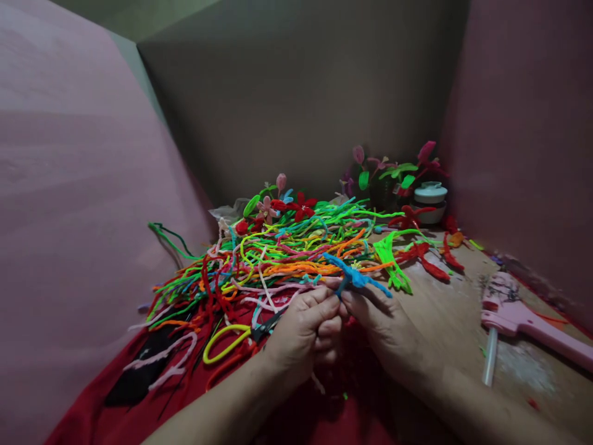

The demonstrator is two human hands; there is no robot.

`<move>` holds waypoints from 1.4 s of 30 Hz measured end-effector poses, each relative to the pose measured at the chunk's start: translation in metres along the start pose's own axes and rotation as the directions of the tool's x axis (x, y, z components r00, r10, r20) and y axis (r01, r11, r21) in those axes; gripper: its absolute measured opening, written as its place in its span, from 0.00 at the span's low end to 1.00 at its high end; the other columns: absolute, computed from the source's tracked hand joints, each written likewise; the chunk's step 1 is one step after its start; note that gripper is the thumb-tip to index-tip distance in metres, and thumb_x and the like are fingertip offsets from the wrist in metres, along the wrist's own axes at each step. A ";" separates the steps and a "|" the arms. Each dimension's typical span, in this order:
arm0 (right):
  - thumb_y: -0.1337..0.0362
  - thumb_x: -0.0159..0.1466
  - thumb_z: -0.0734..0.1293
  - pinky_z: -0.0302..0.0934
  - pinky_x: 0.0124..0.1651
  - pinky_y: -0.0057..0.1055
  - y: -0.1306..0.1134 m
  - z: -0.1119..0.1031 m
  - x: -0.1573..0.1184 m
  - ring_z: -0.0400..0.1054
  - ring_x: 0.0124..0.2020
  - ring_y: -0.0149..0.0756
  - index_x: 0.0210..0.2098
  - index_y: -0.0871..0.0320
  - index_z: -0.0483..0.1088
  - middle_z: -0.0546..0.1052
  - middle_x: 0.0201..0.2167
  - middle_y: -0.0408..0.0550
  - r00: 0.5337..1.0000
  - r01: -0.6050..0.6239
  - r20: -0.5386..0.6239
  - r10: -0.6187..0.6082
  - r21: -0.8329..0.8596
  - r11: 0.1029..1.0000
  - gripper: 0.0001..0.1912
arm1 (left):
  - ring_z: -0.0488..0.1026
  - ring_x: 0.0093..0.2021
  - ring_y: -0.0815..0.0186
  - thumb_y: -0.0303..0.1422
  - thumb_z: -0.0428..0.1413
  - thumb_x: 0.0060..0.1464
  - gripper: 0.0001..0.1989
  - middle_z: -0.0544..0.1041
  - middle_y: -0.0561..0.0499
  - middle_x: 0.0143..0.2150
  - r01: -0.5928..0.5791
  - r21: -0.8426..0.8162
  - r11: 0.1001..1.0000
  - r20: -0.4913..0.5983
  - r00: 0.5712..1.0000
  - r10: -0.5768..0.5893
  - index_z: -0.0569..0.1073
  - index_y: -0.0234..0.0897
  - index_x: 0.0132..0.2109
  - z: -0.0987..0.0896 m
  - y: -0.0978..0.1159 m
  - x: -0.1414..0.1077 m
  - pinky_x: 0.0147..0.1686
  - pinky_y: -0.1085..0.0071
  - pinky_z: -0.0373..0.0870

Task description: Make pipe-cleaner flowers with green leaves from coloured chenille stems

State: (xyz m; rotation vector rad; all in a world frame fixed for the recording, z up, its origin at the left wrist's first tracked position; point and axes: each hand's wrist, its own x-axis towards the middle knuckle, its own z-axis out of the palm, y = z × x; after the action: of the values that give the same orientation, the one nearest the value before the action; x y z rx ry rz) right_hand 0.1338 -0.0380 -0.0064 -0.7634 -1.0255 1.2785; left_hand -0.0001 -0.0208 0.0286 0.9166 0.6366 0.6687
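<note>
Numerous fuzzy stems (pixel 296 267), pliable by appearance, form the tangled multicolour heap I view at left. Below it, scissors (pixel 257 332) show a yellow handle loop; their dark blades are partly hidden behind the left hand (pixel 306 334). Its fingers are narrow, pinching the base of a blue flower (pixel 359 279) held before the heap: plush, slender petals splay around a yellow tuft. The right hand (pixel 389 334) grips the same base. I judge the step to be twisting or shaping that base; next, keep the left pinch firm while the right turns. At right, a smooth pink glue gun (pixel 509 316) rests on the table (pixel 456 321).
</note>
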 end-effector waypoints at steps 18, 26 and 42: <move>0.52 0.56 0.67 0.63 0.43 0.40 -0.007 0.007 -0.001 0.71 0.38 0.45 0.37 0.55 0.77 0.80 0.30 0.48 0.992 -0.126 -0.005 0.130 0.196 0.972 0.16 | 0.71 0.31 0.63 0.35 0.48 0.58 0.10 0.74 0.45 0.32 -0.180 0.977 -0.112 0.212 0.838 0.503 0.67 0.33 0.41 -0.003 -0.015 -0.004 0.30 0.70 0.62; 0.58 0.59 0.67 0.61 0.46 0.36 0.004 0.005 -0.003 0.70 0.34 0.36 0.40 0.52 0.76 0.79 0.32 0.43 0.995 -0.072 -0.051 0.082 0.174 0.982 0.11 | 0.71 0.29 0.66 0.30 0.44 0.60 0.08 0.72 0.47 0.31 -0.176 0.981 -0.080 0.191 0.823 0.535 0.67 0.36 0.39 -0.008 -0.018 -0.001 0.29 0.72 0.61; 0.58 0.59 0.66 0.61 0.48 0.39 -0.005 0.005 -0.002 0.70 0.36 0.37 0.39 0.55 0.75 0.77 0.33 0.45 0.998 -0.057 0.025 0.054 0.149 0.987 0.12 | 0.40 0.14 0.79 0.38 0.55 0.53 0.12 0.53 0.63 0.16 0.032 0.061 0.998 0.007 0.999 -0.033 0.64 0.35 0.30 -0.003 0.003 0.002 0.12 0.82 0.43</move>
State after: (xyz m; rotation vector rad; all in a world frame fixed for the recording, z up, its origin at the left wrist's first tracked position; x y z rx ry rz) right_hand 0.1312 -0.0408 -0.0008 -0.6681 -0.9191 1.3975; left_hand -0.0017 -0.0166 0.0290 0.9632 0.6662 0.6191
